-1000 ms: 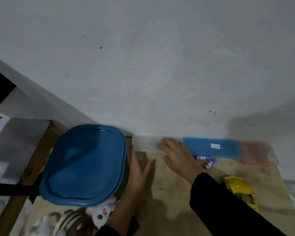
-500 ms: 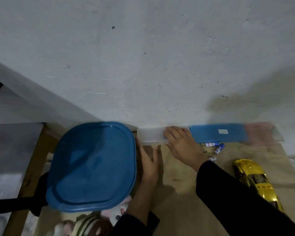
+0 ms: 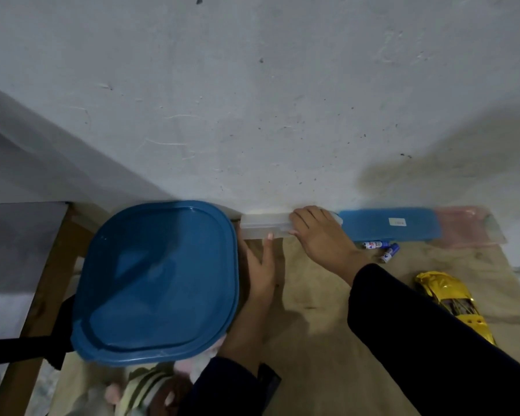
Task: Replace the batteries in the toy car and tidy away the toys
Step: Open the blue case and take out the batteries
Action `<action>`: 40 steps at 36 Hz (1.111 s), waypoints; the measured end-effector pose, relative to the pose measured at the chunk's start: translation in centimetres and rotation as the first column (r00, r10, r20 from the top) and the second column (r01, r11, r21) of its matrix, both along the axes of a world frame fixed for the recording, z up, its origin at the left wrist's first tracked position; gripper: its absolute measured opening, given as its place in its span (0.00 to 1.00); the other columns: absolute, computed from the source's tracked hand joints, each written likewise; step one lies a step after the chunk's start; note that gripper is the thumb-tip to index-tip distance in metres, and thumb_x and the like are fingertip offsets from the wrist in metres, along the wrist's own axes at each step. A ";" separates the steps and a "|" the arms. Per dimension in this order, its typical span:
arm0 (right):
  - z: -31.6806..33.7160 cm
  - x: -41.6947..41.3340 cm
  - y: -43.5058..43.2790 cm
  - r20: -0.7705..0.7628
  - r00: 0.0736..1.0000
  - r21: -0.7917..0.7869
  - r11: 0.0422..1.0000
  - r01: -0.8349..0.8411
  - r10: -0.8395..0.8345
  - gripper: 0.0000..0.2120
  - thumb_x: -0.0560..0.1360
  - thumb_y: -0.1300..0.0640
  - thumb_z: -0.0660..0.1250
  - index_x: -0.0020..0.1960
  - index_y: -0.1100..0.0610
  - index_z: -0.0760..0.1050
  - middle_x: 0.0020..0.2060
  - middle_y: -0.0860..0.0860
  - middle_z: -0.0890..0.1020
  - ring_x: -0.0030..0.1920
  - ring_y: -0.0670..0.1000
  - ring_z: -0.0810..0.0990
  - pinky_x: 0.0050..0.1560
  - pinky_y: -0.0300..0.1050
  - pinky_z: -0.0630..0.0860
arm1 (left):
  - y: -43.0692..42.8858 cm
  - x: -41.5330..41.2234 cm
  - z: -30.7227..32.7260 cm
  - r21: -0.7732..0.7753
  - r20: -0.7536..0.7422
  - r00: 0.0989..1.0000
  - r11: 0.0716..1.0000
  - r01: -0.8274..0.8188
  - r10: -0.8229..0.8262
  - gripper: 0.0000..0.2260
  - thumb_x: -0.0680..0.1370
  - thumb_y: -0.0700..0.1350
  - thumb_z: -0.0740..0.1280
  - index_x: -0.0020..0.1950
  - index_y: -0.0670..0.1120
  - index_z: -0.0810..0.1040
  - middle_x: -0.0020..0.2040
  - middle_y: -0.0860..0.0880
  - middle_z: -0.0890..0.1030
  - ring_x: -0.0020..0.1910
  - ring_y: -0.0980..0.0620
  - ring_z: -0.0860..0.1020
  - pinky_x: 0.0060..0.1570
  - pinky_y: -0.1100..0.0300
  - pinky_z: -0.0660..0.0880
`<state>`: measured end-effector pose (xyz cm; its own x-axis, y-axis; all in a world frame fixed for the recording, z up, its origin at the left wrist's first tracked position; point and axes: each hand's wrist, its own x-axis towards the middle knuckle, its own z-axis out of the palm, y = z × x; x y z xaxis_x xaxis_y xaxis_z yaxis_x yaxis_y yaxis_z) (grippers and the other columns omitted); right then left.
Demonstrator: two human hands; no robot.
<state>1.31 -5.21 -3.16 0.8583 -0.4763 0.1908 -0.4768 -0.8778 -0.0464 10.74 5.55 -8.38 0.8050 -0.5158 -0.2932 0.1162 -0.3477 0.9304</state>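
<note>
The right hand [image 3: 321,238] has its grip clamped on a translucent plastic box [image 3: 264,225] that stands against the wall at the back of the desk [image 3: 312,331], fingers over its top and thumb at its front edge. The left hand [image 3: 260,271] lies flat and uncurled between that box and a big blue lid [image 3: 156,280], its thumb touching the box. The yellow toy car [image 3: 451,301] sits near the desk's right edge, with loose batteries [image 3: 382,249] just in front of a flat blue case [image 3: 388,225].
</note>
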 end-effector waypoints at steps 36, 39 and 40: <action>1.7 0.2 -0.2 0.248 0.968 0.070 0.997 0.030 -0.046 0.17 0.77 0.51 0.56 0.51 0.59 0.79 0.43 0.52 0.83 0.46 0.55 0.79 0.45 0.43 0.62 | 1.2 -0.7 0.8 0.009 -0.033 0.999 1.000 0.019 -0.018 0.46 0.66 0.74 0.62 0.76 0.60 0.46 0.78 0.53 0.53 0.76 0.50 0.53 0.74 0.43 0.55; 1.9 0.3 -0.2 0.352 0.933 -0.047 0.994 0.101 -0.078 0.12 0.76 0.51 0.61 0.49 0.55 0.80 0.44 0.50 0.82 0.48 0.50 0.72 0.44 0.44 0.62 | 1.2 -0.9 1.2 0.028 -0.024 0.999 0.999 -0.027 0.027 0.39 0.73 0.68 0.61 0.77 0.55 0.47 0.78 0.52 0.51 0.77 0.51 0.50 0.75 0.44 0.52; 2.0 0.4 -0.4 0.375 0.921 -0.059 0.988 0.140 -0.108 0.10 0.75 0.51 0.62 0.47 0.54 0.81 0.44 0.50 0.82 0.48 0.50 0.70 0.44 0.44 0.61 | 1.1 -0.9 1.3 0.030 -0.037 0.999 0.999 -0.037 0.038 0.36 0.76 0.62 0.62 0.78 0.53 0.48 0.78 0.51 0.51 0.77 0.50 0.51 0.75 0.44 0.52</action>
